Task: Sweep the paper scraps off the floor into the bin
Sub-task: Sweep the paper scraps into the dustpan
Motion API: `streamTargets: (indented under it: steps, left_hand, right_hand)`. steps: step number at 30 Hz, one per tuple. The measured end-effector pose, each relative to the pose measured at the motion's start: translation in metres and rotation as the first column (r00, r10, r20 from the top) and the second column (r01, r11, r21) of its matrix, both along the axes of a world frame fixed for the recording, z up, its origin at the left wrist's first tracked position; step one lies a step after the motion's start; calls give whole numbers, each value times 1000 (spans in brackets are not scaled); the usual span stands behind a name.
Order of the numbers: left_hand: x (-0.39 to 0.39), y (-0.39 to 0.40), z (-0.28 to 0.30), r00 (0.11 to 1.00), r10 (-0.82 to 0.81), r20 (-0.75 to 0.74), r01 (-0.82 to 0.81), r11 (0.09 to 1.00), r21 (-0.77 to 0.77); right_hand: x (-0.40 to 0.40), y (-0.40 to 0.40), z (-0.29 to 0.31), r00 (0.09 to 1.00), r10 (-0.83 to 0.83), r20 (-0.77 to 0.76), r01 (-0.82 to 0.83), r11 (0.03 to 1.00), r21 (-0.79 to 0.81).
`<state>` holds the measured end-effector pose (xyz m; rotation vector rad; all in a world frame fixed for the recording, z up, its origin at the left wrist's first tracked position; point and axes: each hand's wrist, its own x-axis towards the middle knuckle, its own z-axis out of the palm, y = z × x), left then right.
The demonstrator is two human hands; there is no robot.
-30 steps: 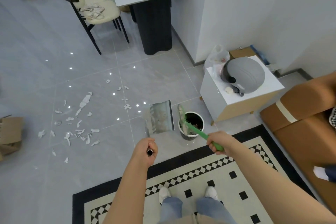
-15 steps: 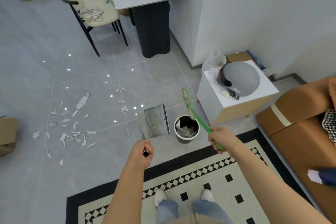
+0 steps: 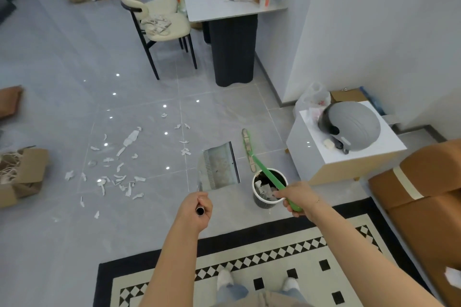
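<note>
White torn paper scraps (image 3: 117, 169) lie scattered on the glossy grey tiled floor (image 3: 62, 82), well to the left of the left hand and farther out from the person. A few more scraps (image 3: 185, 151) lie just beyond the dustpan's left corner.

The small round bin with a white rim and dark body (image 3: 267, 190) stands on the floor between the two hands, nearer the right one; scraps are visible inside it.

The left hand (image 3: 197, 209) has its fingers curled around the upper end of a dark tubular handle, the open tube end facing the camera. At the lower end of this handle is a grey metal dustpan with a comb-toothed edge (image 3: 219, 166), positioned just ahead of the left hand and just left of the bin. Whether it touches the floor cannot be determined.

The right hand (image 3: 298, 195) is wrapped around the green plastic handle of a broom (image 3: 264, 172). The handle crosses over the bin rim; the broom's pale narrow head (image 3: 247, 147) is ahead of the bin, right of the dustpan.

Right of the right hand stands a white cube-shaped side table (image 3: 321, 154) carrying a grey helmet (image 3: 351, 126). A brown sofa (image 3: 424, 187) is farther right. A black-and-cream patterned rug (image 3: 262, 257) lies beneath both forearms. A cardboard box (image 3: 27, 172) sits far left of the left hand.
</note>
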<state>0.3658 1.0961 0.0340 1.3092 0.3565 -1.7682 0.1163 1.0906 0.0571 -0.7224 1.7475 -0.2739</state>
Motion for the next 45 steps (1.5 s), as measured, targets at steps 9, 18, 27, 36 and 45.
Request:
streamTargets:
  steps: [9, 18, 27, 36, 45]
  left_hand:
    - [79, -9, 1, 992, 111, -54, -112, 994, -13]
    - [154, -22, -10, 932, 269, -242, -261, 963, 66]
    - [211, -102, -31, 785, 449, -427, -404, 893, 198]
    - [270, -244, -45, 764, 491, -417, -427, 871, 242]
    - [345, -371, -50, 662, 582, -473, -531, 809, 252]
  right_hand:
    - [82, -34, 3, 995, 81, -61, -77, 995, 57]
    - [143, -70, -8, 974, 222, -31, -222, 975, 20]
    - [194, -176, -39, 956, 290, -36, -290, 957, 22]
    - [261, -354, -60, 937, 349, -12, -348, 937, 39]
    - [339, -498, -76, 816, 557, -155, -559, 828, 34]
